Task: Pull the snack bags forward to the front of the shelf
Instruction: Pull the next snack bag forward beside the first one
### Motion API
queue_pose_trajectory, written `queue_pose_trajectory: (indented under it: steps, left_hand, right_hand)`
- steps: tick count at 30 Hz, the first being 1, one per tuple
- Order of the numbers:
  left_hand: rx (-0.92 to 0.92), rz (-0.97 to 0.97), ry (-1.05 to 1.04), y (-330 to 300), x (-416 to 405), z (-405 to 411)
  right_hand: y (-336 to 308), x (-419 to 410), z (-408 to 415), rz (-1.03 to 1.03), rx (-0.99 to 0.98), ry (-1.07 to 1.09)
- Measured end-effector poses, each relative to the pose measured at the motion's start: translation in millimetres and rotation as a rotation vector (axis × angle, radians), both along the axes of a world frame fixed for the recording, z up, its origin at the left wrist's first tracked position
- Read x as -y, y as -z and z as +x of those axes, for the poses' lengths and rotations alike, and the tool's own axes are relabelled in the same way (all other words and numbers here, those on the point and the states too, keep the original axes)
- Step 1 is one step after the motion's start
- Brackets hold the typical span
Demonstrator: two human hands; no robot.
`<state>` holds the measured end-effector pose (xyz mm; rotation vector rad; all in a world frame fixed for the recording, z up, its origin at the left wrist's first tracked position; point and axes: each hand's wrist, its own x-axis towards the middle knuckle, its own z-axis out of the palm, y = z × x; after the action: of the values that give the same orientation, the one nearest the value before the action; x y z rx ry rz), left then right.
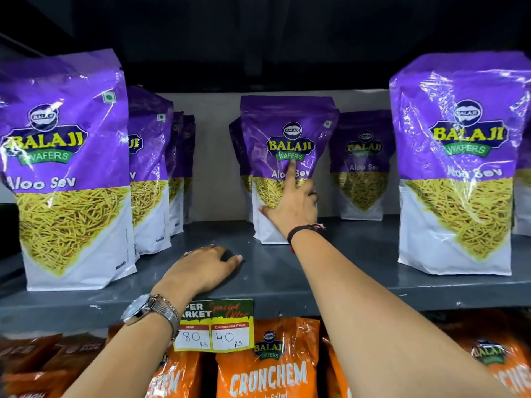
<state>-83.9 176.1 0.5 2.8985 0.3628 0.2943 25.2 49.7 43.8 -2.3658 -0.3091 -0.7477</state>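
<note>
Purple and white Aloo Sev snack bags stand upright on a grey shelf (330,271). One bag (66,168) stands at the front left and another (457,168) at the front right. The middle bag (287,124) sits further back. My right hand (293,208) grips its lower right side, with the index finger pointing up its front, the thumb across the front and the other fingers around its right edge. My left hand (201,268) rests palm down on the bare shelf near the front edge and holds nothing. More bags stand behind at the left (149,168) and the right (362,168).
A price tag (215,326) hangs from the shelf's front edge under my left wrist. Orange Crunchem bags (267,374) fill the shelf below. A dark shelf overhangs above. Bare shelf lies between the front left and front right bags.
</note>
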Motion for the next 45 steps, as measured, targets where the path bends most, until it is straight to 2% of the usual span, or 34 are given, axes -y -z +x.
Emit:
queue_pose_trajectory:
  steps: [23, 45]
  left_hand:
    - [-0.026, -0.012, -0.005, 0, -2, 5]
    - [0.0, -0.009, 0.016, 2, -3, 5]
  right_hand:
    - [7, 41, -79, -0.055, 0.081, 0.019]
    - [7, 62, -123, -0.057, 0.068, 0.022]
